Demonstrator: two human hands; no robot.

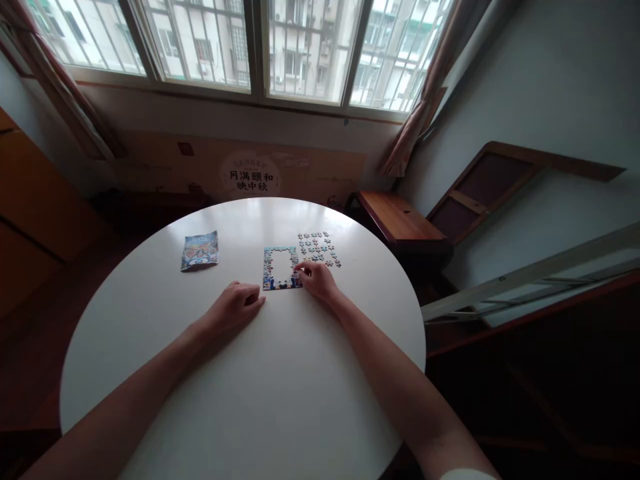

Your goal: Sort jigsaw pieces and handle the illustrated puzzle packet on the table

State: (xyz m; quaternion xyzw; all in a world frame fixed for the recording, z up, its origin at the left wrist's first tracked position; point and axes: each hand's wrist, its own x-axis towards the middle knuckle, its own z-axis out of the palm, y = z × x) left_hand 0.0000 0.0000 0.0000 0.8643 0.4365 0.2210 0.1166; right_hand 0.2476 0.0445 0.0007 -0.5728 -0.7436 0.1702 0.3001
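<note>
A jigsaw puzzle [281, 287] lies on the white round table, its border joined into a rectangle around a bare white middle. My right hand [318, 279] is at the puzzle's right border, thumb and forefinger pinched together over it. Whatever may be between those fingertips is too small to make out. Just to the left of the puzzle, my left hand [237, 305] rests on the table with its fingers curled in and nothing visible in them. Loose puzzle pieces [317, 249] lie in rough rows beyond my right hand, partly hidden by it.
A crumpled picture packet [200, 251] lies at the left on the round table [250, 400]. A wooden bench [400, 217] stands beyond the table's right edge. Barred windows [310, 53] and curtains are behind, with a printed banner [300, 163] below.
</note>
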